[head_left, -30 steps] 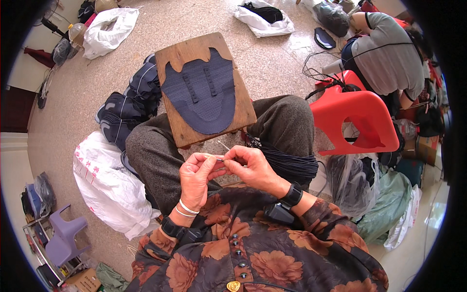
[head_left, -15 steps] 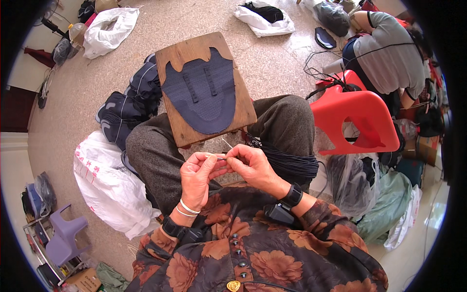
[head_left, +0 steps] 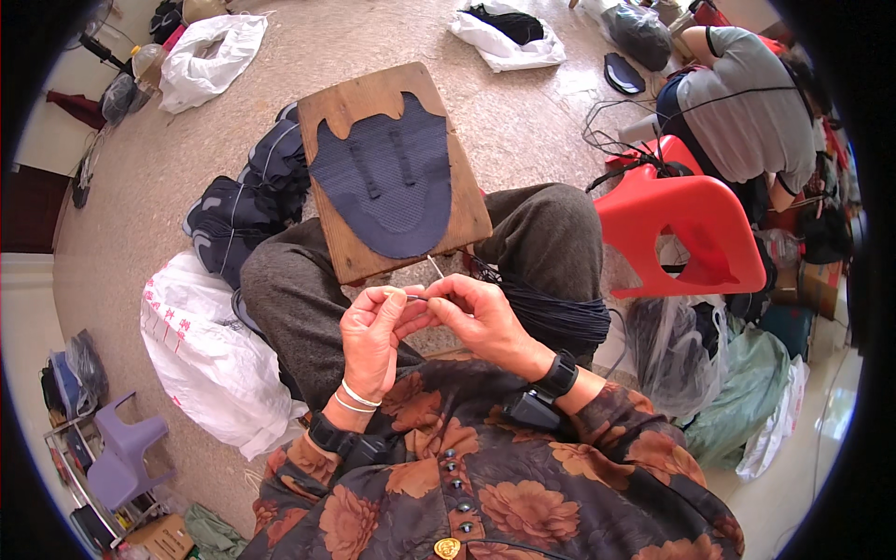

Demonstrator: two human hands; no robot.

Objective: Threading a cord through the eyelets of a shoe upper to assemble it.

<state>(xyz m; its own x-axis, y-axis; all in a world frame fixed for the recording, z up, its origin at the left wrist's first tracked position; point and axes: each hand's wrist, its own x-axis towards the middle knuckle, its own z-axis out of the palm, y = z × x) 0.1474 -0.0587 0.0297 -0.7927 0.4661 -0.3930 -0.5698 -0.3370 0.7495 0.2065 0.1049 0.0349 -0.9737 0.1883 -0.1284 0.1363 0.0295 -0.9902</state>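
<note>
Above my lap, my left hand (head_left: 371,338) is closed in a pinch on the end of a thin dark cord (head_left: 417,298). The fingertips of my right hand (head_left: 483,315) meet it there, pinching the same cord. From my right fingers a slim silver needle-like rod (head_left: 435,266) sticks up; its kind is too small to make out. Just beyond it, a navy textured shoe upper (head_left: 392,210) with two rows of dark loops lies flat on a wooden board (head_left: 457,219) between my knees. A bundle of dark cord (head_left: 555,313) rests by my right thigh.
Dark shoe pieces (head_left: 229,219) and a white sack (head_left: 201,345) lie to my left. On the right stand a red plastic stool (head_left: 723,238) and plastic bags (head_left: 681,345). A person in a grey shirt (head_left: 747,103) bends over farther off. A purple stool (head_left: 126,443) is at lower left.
Both hands have shifted slightly left, still pinching together. The silver rod stands a little higher and shows more of its length near the board's edge.
</note>
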